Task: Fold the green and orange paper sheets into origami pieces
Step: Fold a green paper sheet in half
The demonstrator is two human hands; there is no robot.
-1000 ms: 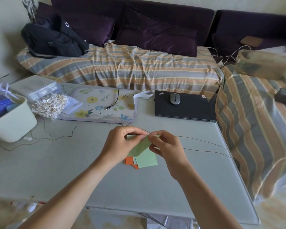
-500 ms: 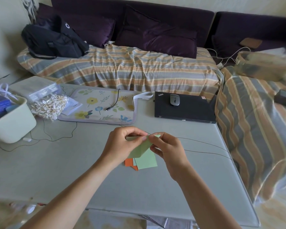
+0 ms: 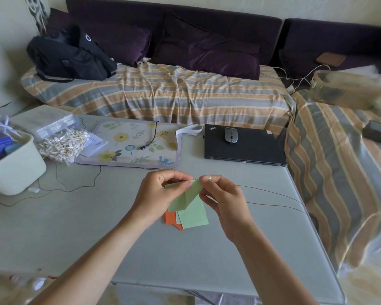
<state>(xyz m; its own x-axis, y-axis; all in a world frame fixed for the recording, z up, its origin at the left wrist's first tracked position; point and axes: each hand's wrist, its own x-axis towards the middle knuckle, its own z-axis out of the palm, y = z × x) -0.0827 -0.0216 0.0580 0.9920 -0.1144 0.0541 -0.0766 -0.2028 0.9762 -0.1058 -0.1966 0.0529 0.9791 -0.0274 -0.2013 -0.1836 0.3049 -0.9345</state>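
Overhead, two bare hands work a green paper sheet (image 3: 186,198) held just above a grey table (image 3: 97,227): left hand (image 3: 161,192) pinches its upper left edge w/ thumb and fingers, right hand (image 3: 223,199) pinches the top corner, the sheet partly folded over on itself. Beneath it, flat on the table, lie more green sheets (image 3: 195,216) stacked over orange sheets (image 3: 170,217), the orange showing only at the lower left. Two thin dark wires (image 3: 273,194) run across the tabletop just right of the right hand; another thin cable (image 3: 59,186) loops at left, nr the bin. Farther back on the table: a floral mat (image 3: 128,146) w/ a short black cable (image 3: 151,137) on it, and a closed black laptop (image 3: 244,148) w/ a grey mouse (image 3: 231,135) on its lid. At left, a pale plastic bin (image 3: 15,170) holds blue packages, not legible; beside it a clear bag of cotton swabs (image 3: 63,145) lies against a clear plastic box (image 3: 46,122), contents unclear. Behind the table, a purple sofa (image 3: 185,23) w/ dark cushions, its seat under a striped orange-and-grey cover (image 3: 158,95); a black backpack (image 3: 68,58) sits at its left end. At right a 2nd striped-covered seat carries a blurred pale bag (image 3: 348,89), contents unclear.
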